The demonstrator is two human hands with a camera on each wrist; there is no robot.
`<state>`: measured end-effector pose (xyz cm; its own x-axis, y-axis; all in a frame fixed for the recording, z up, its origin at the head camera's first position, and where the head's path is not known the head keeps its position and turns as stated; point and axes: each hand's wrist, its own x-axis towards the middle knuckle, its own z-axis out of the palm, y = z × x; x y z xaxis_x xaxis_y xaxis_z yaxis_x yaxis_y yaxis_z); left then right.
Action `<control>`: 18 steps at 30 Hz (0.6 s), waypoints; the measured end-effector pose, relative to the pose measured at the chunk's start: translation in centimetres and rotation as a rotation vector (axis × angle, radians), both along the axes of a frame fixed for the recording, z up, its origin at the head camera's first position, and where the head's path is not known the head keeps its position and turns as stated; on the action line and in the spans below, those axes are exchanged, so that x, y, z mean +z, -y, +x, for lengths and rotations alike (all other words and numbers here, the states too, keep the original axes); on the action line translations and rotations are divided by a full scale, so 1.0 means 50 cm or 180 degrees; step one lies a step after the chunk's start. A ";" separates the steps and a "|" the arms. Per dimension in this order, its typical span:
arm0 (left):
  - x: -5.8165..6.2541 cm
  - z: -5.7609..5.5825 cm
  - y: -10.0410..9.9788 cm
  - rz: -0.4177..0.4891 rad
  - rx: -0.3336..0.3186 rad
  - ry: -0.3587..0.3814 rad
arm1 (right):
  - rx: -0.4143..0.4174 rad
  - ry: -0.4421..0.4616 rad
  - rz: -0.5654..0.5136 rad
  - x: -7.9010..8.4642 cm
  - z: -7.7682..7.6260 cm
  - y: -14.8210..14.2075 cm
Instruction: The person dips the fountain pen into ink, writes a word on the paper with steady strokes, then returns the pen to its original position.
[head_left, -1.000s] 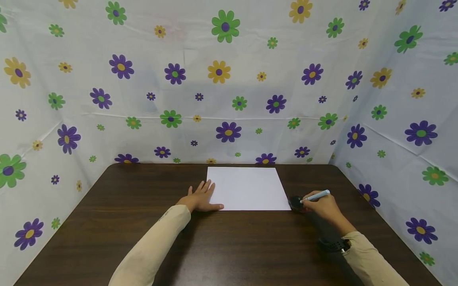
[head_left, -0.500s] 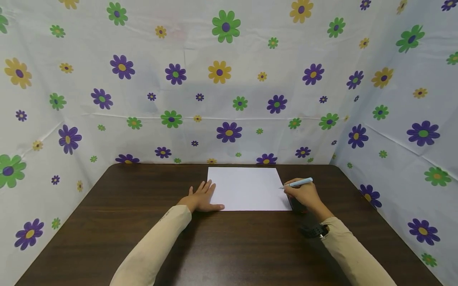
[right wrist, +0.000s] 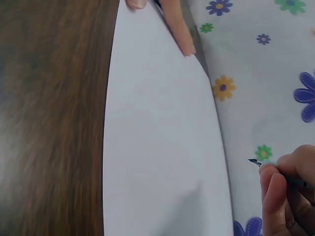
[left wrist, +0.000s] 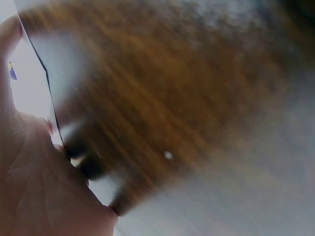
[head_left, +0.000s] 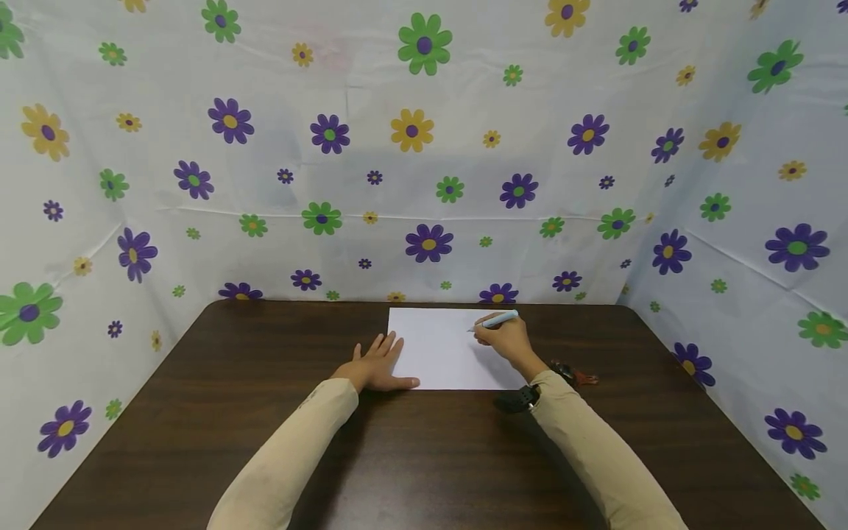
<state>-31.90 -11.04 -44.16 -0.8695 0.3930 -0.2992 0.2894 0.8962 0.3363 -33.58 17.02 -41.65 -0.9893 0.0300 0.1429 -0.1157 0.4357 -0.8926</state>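
Note:
A blank white sheet of paper (head_left: 430, 353) lies near the far edge of the dark wooden table (head_left: 424, 456). My left hand (head_left: 377, 366) rests on its left edge, fingers spread and thumb stretched along the near edge. Above the right half of the sheet, my right hand (head_left: 506, 338) pinches a light blue pen (head_left: 500, 319), its dark tip pointing left. In the right wrist view the right hand (right wrist: 290, 191) shows the pen tip (right wrist: 253, 161) sticking out past the fingers. The left wrist view catches the left palm (left wrist: 44, 187) beside the paper's edge.
Just right of the paper sits a small dark rounded object with a reddish-brown part (head_left: 586, 378), partly covered by the right sleeve (head_left: 596, 449). A black watch (head_left: 523, 399) is on the right wrist. A flower-printed sheet (head_left: 424, 147) hangs behind and along the sides.
My right hand has moved left with the pen, from the dark object beside the paper to above the sheet. That object's reddish part now shows. The left hand has stayed put.

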 end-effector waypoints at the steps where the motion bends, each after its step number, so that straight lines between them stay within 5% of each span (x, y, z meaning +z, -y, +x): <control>1: -0.003 -0.002 -0.001 -0.0032 -0.0008 0.0003 | -0.0005 0.0012 -0.0021 -0.004 -0.006 0.007; 8: -0.013 -0.008 -0.001 -0.0063 0.0031 -0.0056 | -0.0048 0.0101 0.0002 -0.030 -0.038 0.050; 18: -0.038 -0.024 -0.002 -0.0128 0.0085 -0.0079 | -0.0098 0.0205 0.0209 -0.049 -0.043 0.072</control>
<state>-33.11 -10.94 -46.08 -0.8869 0.3577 -0.2924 0.2730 0.9164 0.2927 -35.75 13.41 -44.09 -0.9952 0.0530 0.0818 -0.0448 0.4960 -0.8671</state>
